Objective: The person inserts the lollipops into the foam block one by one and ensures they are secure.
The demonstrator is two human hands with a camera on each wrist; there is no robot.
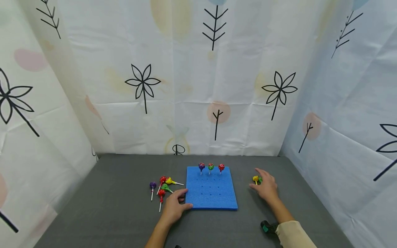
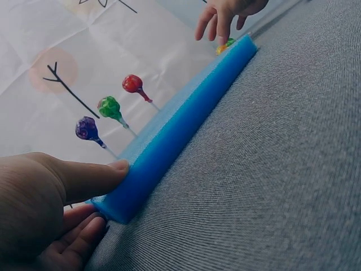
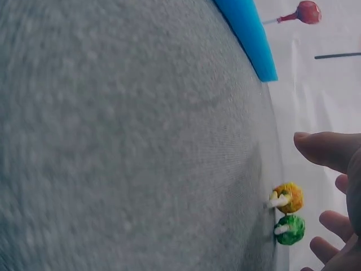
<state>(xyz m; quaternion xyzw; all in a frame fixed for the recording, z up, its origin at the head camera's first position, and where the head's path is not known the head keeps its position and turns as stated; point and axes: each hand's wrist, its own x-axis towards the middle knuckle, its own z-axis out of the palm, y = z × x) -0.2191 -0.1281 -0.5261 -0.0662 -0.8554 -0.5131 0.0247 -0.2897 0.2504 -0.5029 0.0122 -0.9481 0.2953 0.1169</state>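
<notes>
So three lollipops are planted upright along the far row of the blue foam board (image 1: 212, 203): a purple lollipop (image 1: 201, 166), a green-and-red lollipop (image 1: 211, 166) and a plain red lollipop (image 1: 221, 167). That far row looks done. The small dark holes (image 1: 210, 194) nearer the person have nothing in them, so going by that, it's fairly early days.

Seven more are lying loose on the grey table (image 1: 118, 199). Five are bunched left of the board: a loose purple one (image 1: 153, 185), an upper red one (image 1: 162, 179), a loose yellow one (image 1: 169, 181), a loose green one (image 1: 165, 187) and a lower red one (image 1: 161, 193). The other two, a right-hand yellow one (image 1: 255, 178) and a right-hand green one (image 1: 260, 179), sit side by side, well off to the board's right.

The left hand (image 1: 173, 207) has the board's near left corner, thumb at the front edge and fingers curled by the side, probably to keep it steady. The right hand (image 1: 267, 186) is over that right-hand pair, thumb well away from the fingers, gripping nothing. In the right wrist view both candies show a gap from the fingertips.
</notes>
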